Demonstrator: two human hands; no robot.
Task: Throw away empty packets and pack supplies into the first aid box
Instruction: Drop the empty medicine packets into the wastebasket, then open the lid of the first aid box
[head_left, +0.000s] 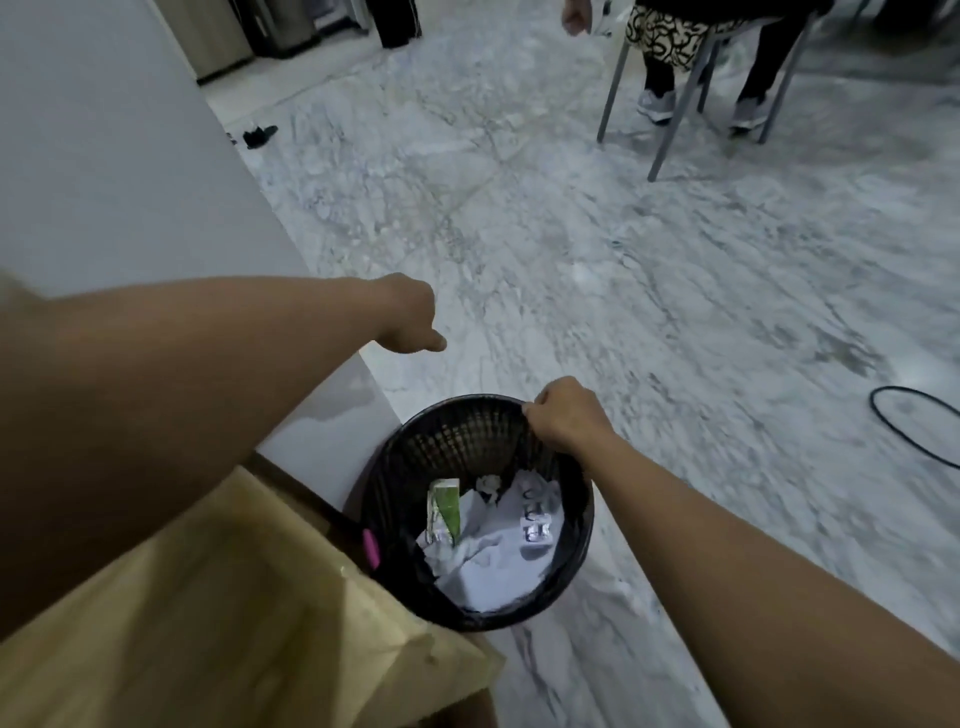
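Observation:
A black mesh waste bin (395, 499) stands on the marble floor beside a white counter. Inside it lie crumpled white paper (483, 571), a green and white packet (444, 512) and an empty blister pack (537, 525). My right hand (563, 415) grips the bin's far rim. My left hand (410, 317) hangs over the counter's corner, fingers curled downward, and I see nothing in it. The first aid box is out of view.
The white counter (104, 156) fills the left side. A tan cardboard flap (234, 597) lies at the lower left, with a pink object (371, 548) by the bin. Another person's legs and a metal-legged chair (670, 124) are at the back right. A black cable (909, 421) loops on the floor.

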